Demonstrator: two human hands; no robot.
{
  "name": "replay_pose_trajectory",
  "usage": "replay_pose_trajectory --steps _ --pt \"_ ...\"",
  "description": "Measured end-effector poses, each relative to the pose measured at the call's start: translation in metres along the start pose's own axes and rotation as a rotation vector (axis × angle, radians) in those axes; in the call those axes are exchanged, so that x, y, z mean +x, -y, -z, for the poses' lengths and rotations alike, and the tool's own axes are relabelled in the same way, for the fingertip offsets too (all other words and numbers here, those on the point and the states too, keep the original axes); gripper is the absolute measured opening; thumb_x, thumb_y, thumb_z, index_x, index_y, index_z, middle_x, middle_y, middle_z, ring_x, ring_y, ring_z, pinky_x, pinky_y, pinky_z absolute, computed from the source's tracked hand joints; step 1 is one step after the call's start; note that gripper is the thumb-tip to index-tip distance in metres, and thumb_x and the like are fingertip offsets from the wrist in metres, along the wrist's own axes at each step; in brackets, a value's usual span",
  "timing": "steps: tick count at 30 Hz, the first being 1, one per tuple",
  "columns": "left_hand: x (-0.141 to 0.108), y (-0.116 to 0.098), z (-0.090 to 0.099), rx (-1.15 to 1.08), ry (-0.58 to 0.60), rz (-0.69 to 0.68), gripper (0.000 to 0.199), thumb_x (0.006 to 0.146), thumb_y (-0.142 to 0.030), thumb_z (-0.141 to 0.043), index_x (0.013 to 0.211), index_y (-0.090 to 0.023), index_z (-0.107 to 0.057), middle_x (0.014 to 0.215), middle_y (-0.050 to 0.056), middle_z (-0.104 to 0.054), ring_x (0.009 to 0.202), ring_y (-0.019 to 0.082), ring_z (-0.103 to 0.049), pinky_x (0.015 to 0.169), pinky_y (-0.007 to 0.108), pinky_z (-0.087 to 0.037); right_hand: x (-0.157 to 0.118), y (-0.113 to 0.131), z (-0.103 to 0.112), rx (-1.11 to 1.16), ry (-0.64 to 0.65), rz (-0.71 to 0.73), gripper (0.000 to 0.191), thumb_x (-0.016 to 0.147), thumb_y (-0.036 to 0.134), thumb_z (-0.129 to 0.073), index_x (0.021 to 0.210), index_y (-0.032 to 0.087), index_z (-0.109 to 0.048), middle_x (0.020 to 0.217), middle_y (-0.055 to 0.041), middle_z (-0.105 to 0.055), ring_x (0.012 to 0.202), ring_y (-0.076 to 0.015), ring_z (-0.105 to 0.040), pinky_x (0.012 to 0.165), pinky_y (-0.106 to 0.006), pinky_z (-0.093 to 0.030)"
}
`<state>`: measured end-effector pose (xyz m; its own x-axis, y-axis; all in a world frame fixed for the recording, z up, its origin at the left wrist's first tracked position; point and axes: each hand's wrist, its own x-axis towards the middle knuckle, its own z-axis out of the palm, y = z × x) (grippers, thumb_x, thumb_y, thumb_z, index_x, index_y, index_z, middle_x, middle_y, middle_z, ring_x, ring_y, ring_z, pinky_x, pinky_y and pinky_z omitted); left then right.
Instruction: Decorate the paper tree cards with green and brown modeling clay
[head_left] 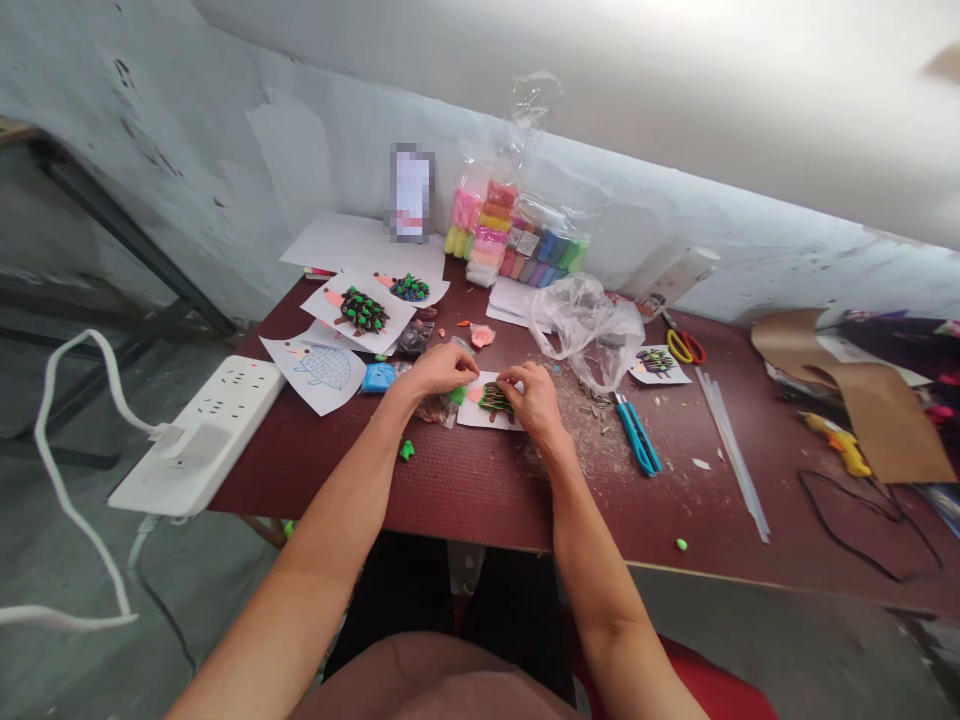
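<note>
A white paper card lies on the table in front of me, bearing a hedgehog picture with a pink face and dark stick-like spines with green bits. My right hand is over the card's right side, its thumb and fingers pinched at the spines. My left hand is above the card's left edge with its fingertips pinched together. Whatever either hand pinches is too small to make out. Bright green clay sits under my left hand beside the card. Another green lump lies nearer me.
Finished-looking hedgehog cards and a blue hedgehog drawing lie left. Packs of coloured clay stand by the wall. On the right are teal-handled cutters, scissors, clear glue sticks and a yellow glue gun. A power strip overhangs the left edge.
</note>
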<state>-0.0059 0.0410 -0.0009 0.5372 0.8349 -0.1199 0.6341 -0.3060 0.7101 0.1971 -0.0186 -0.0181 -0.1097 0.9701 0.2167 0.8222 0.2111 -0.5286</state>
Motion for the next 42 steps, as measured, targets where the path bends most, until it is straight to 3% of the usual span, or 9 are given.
replay_pose_trajectory --steps 11,33,42 --pt "0.0005 0.0012 -0.0004 -0.001 -0.006 -0.009 0.029 0.082 -0.021 -0.06 0.098 -0.013 -0.083 0.095 0.008 -0.08 0.086 0.021 -0.071 0.076 0.026 -0.05 -0.0005 -0.0029 -0.0012 0.017 -0.031 -0.014 0.016 0.089 0.02 -0.066 0.093 0.024 -0.081 0.09 -0.0075 -0.071 0.09 -0.0227 -0.062 0.084 -0.036 -0.045" --pt "0.0016 0.0017 -0.0019 -0.01 -0.009 -0.008 0.028 0.08 -0.019 -0.061 0.098 -0.013 -0.082 0.095 0.008 -0.08 0.088 0.021 -0.072 0.077 0.025 -0.051 -0.0005 -0.0006 -0.002 0.009 -0.003 0.043 0.018 0.092 0.018 -0.062 0.09 0.024 -0.078 0.088 -0.0055 -0.068 0.088 -0.0208 -0.058 0.084 -0.033 -0.043" --pt "0.0006 0.001 -0.0005 -0.01 0.001 -0.022 0.03 0.08 -0.019 -0.059 0.097 -0.014 -0.082 0.095 0.007 -0.08 0.087 0.02 -0.072 0.077 0.025 -0.051 -0.0008 0.0014 -0.0004 0.013 -0.021 -0.004 0.014 0.089 0.016 -0.067 0.09 0.023 -0.079 0.09 -0.0063 -0.068 0.09 -0.0219 -0.06 0.084 -0.034 -0.044"
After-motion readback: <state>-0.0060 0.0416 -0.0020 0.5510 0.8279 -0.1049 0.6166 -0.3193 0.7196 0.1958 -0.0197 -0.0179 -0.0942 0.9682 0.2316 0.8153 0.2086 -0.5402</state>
